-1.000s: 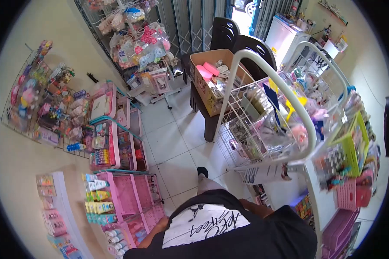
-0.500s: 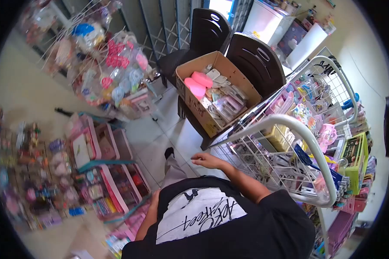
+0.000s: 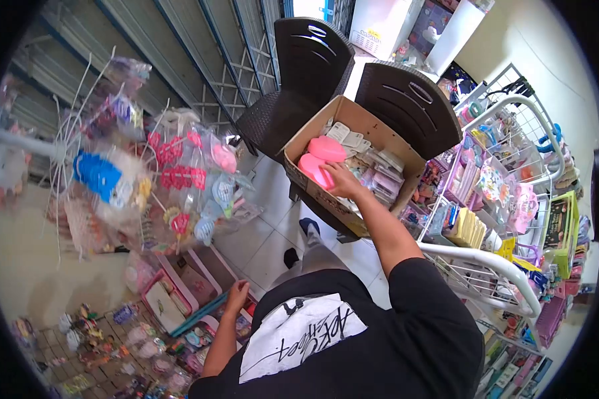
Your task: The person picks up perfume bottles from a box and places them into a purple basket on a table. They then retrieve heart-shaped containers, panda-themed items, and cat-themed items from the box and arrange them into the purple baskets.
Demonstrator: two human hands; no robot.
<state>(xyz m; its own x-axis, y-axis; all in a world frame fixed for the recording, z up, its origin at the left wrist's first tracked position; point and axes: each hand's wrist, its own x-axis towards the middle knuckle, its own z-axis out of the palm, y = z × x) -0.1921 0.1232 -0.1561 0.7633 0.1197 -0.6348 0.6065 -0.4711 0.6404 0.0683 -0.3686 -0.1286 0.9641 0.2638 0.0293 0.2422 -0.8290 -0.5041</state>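
Observation:
My right hand reaches into an open cardboard box that rests on a dark chair. Its fingers lie on a pink oval item at the box's near-left corner; whether they grip it is unclear. A second pink oval item sits just behind, and several pale packaged goods fill the remainder of the box. My left hand hangs at my side, holds nothing, fingers loose, above pink trays on the floor.
A second dark chair stands left of the box before a metal folding gate. A wire stand hung with bagged trinkets fills the left. White wire shelving crowded with goods stands close on my right. Tiled floor lies between.
I have turned and stepped toward the box. My right hand moved from the wire shelf's edge forward into the box onto the pink item. My left hand stays down.

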